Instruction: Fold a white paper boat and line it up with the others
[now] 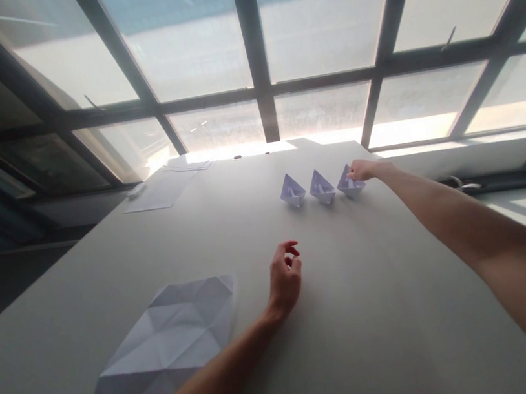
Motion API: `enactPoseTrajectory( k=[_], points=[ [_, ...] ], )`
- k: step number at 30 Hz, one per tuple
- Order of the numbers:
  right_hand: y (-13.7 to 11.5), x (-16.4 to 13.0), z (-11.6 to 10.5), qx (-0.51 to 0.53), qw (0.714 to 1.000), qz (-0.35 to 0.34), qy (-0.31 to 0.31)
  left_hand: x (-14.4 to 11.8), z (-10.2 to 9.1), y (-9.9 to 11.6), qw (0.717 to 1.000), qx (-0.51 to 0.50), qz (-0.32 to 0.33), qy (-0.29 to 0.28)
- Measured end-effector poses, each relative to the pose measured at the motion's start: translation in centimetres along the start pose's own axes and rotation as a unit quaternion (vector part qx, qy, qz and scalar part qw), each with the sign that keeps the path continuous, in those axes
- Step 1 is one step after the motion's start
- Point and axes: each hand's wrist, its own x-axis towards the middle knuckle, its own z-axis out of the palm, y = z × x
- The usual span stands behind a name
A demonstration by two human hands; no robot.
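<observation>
Reaching far across the bench (390,335), the right hand (361,171) pinches the peak of the rightmost paper boat (350,183), its grip narrow and closed on the paper. That boat stands at the right end of a row of three, just beside the middle paper boat (322,187), with the left paper boat (292,191) next along; all three sit upright near the far edge, below the window (252,48).

The left hand (285,276) rests nearer the body, wrist on the bench, fingers loosely curled with thumb and forefinger close together but holding nothing. Just left of its forearm lies a large creased sheet (167,347), flat and marked with fold lines. More flat paper (164,188) lies at the far left corner.

By my reading, the step in hand is setting the third boat into line with the others. Finishing it calls for a gentle release so the light paper does not tip or slide against its neighbour, then drawing the arm back without brushing the row.
</observation>
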Motion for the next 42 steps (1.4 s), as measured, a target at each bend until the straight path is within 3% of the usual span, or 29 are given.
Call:
enactPoseTrajectory(
  k=[10,17,20,22,24,29,31,33,35,37,39,42],
  points=[
    [0.0,-5.0,-2.9,0.033,0.995,0.013,0.094,0.5,0.4,0.7,1.0,-0.002,0.01,-0.002],
    [-1.8,-10.0,-1.8,0.057,0.986,-0.046,0.148,1.6,5.0,3.6,0.998,-0.037,0.024,-0.033],
    [-3.5,-11.9,-0.8,0.066,0.983,-0.084,0.148,2.9,5.3,5.1,0.999,-0.033,0.033,-0.027],
    [-4.6,-12.9,0.0,0.066,0.98,-0.11,0.15,3.8,3.5,5.8,0.997,-0.011,0.053,-0.057],
    [-5.7,-13.7,0.9,0.066,0.978,-0.13,0.149,3.9,-0.2,6.1,0.988,0.047,0.09,-0.117],
    [-7.6,-15.3,4.0,0.111,0.969,-0.173,0.134,-0.2,-13.9,4.9,0.923,0.265,0.189,-0.207],
    [-8.4,-15.8,5.5,0.136,0.967,-0.177,0.125,-2.6,-18.8,3.7,0.888,0.353,0.181,-0.232],
    [-9.3,-16.4,6.9,0.157,0.964,-0.183,0.113,-4.6,-22.1,2.4,0.859,0.424,0.158,-0.239],
    [-10.5,-17.0,8.1,0.174,0.96,-0.193,0.11,-6.0,-23.5,1.2,0.833,0.47,0.132,-0.262],
    [-11.7,-17.9,8.8,0.188,0.955,-0.205,0.108,-6.6,-23.0,0.3,0.811,0.494,0.124,-0.287],
    [-13.0,-19.1,9.2,0.187,0.954,-0.205,0.113,-6.6,-21.0,-0.3,0.799,0.504,0.133,-0.299],
    [-14.8,-20.9,9.5,0.202,0.946,-0.211,0.143,-6.1,-16.1,-0.2,0.797,0.498,0.158,-0.303]
  ],
)
